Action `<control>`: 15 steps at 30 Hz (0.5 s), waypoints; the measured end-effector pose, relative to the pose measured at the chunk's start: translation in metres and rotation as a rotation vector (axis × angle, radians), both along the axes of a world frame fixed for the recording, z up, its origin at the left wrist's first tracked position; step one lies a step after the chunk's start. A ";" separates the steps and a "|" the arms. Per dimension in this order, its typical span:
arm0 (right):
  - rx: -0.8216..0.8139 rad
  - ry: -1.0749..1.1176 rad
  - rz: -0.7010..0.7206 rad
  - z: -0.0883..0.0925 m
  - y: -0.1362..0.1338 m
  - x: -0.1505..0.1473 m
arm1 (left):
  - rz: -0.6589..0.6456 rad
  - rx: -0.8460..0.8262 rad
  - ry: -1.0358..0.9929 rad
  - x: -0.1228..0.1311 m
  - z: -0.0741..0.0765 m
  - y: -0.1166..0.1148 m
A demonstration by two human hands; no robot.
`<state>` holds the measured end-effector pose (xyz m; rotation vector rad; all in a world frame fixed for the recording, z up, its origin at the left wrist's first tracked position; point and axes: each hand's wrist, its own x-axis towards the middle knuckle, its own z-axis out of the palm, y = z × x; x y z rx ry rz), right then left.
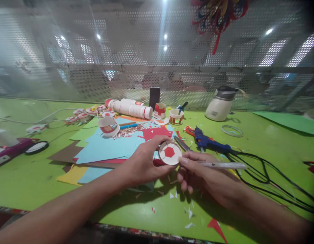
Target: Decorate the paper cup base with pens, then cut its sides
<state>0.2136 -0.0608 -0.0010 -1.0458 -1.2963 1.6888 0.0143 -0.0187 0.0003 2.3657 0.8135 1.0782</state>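
Observation:
My left hand grips a round white paper cup bottom by its rim. A red hexagon sits at its centre, with thin dark lines running out toward the edge. Between the fingers of my right hand lies a pen with a pale barrel, its rear end pointing right. The right thumb and fingertips are at the cup bottom's lower right edge; whether they press on it I cannot tell. Just behind the hands are a scissors-like metal blade and a red paper sheet.
Coloured paper sheets lie left of centre under a cut paper cup. Stacked paper cups lie behind. A blue glue gun with a looping black cable is at right, before a white jug. Paper scraps litter the front.

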 end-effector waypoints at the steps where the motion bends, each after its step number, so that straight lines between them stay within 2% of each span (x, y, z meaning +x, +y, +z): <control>1: 0.013 0.003 -0.023 0.000 0.001 0.002 | -0.005 -0.006 -0.011 0.000 0.001 0.000; 9: 0.309 0.018 -0.396 0.010 0.002 0.010 | -0.074 -0.088 -0.002 0.002 0.007 0.001; 12: 0.406 -0.005 -0.408 0.011 -0.004 0.009 | -0.091 -0.078 0.063 0.002 0.007 0.001; 15: 0.395 -0.064 -0.335 0.012 -0.010 0.007 | -0.106 -0.050 0.082 0.002 0.006 0.001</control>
